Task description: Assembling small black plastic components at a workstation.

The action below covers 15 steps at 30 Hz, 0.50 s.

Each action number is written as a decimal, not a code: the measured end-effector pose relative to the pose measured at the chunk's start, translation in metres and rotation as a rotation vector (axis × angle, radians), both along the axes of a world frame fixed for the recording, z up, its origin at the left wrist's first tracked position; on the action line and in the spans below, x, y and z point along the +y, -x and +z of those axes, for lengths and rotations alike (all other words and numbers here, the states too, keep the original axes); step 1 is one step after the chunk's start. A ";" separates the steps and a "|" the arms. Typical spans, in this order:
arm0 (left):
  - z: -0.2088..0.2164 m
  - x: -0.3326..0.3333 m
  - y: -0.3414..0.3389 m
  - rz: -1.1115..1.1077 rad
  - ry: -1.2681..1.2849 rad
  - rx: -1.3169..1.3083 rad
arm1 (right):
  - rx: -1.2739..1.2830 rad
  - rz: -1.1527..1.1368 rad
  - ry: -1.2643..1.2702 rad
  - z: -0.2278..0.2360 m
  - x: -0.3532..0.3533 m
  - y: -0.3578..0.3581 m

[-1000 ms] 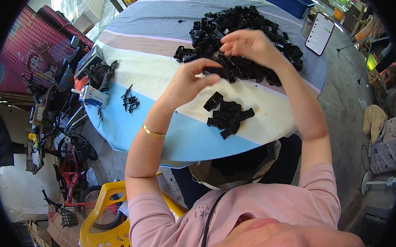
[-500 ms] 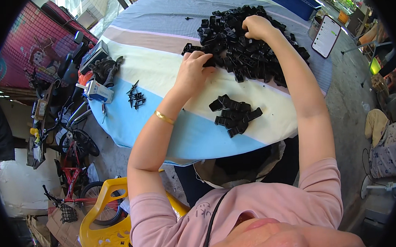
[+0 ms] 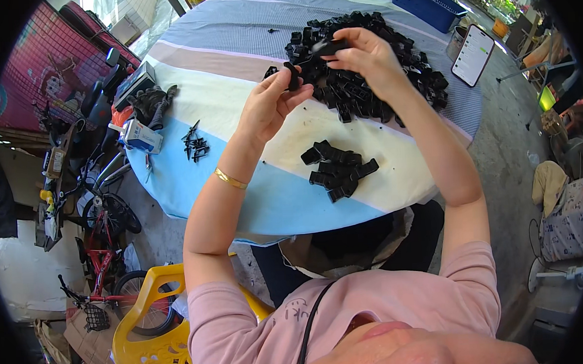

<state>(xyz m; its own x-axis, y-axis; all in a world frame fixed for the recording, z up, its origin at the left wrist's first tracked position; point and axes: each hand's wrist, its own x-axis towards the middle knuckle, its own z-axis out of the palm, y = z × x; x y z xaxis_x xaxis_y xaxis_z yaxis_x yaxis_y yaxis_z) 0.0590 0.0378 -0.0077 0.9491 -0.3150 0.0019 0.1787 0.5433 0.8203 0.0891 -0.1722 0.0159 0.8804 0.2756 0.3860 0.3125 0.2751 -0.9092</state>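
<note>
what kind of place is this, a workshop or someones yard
Most likely an informal outdoor work spot, a home yard or street-side space. A round cloth-covered table stands on bare concrete in daylight, bicycles are parked beside it, and both hands work over a large pile of small black plastic parts.

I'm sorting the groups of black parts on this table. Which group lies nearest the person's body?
The small cluster of black parts on the cream and blue stripes, set apart from the big heap beyond both hands.

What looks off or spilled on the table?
Nothing stands out. Left hand and right hand each hold a black part above the big pile; a small pile sits near the table edge.
</note>
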 end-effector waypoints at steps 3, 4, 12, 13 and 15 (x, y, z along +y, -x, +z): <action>0.000 -0.005 0.004 -0.023 0.000 -0.036 | 0.113 0.015 -0.088 -0.009 0.016 0.009; 0.001 -0.008 0.006 -0.034 0.012 -0.059 | 0.108 0.009 -0.061 -0.012 0.019 0.012; -0.010 -0.013 0.009 0.081 -0.042 -0.156 | -0.103 -0.244 0.319 -0.024 0.032 0.032; -0.008 -0.015 0.010 0.079 -0.041 -0.154 | -0.169 -0.275 0.336 -0.027 0.033 0.032; -0.003 -0.018 0.014 0.170 -0.157 -0.223 | -0.233 -0.310 0.354 -0.028 0.032 0.033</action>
<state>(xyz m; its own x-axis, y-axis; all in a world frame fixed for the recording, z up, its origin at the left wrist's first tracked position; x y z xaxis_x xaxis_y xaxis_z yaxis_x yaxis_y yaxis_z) 0.0451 0.0197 -0.0109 0.9699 -0.1648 0.1794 -0.0971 0.4138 0.9052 0.0559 -0.1399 -0.0125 0.8433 0.1652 0.5114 0.5353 -0.1741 -0.8265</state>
